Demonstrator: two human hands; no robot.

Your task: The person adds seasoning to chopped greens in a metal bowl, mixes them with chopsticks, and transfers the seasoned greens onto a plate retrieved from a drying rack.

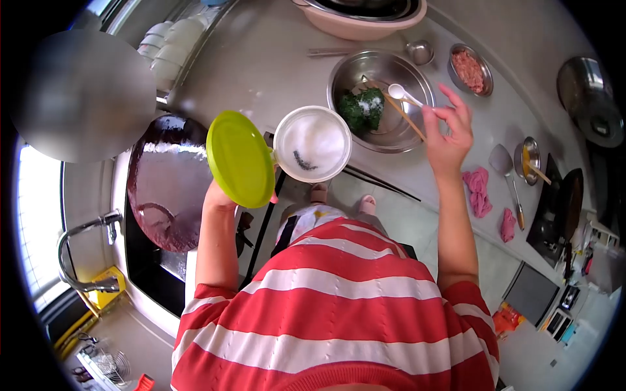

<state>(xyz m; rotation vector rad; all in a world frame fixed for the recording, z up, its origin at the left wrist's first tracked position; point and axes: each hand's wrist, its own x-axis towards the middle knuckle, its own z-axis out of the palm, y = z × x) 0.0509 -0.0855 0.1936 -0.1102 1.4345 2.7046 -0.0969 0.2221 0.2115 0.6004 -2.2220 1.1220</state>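
Note:
My left hand (pixel 225 195), mostly hidden behind a raised green lid (pixel 241 159), holds a round white container (pixel 313 117) with white granules inside. The lid stands tilted at the container's left side. Between the fingers of my right hand (pixel 450 133) is a small white spoon (pixel 399 92), held over a steel mixing bowl (pixel 417 140). In that bowl lies a clump of dark green chopped greens (pixel 357 112) with white granules on top. A pair of wooden chopsticks (pixel 407 120) leans in the same bowl.
A steel bowl of minced meat (pixel 468 70) and a ladle (pixel 420 52) lie beyond the mixing bowl. Pink cloths (pixel 478 192), a spatula (pixel 502 159) and a small bowl of yellow liquid (pixel 527 159) are at right. The sink and faucet (pixel 85 241) stand at left.

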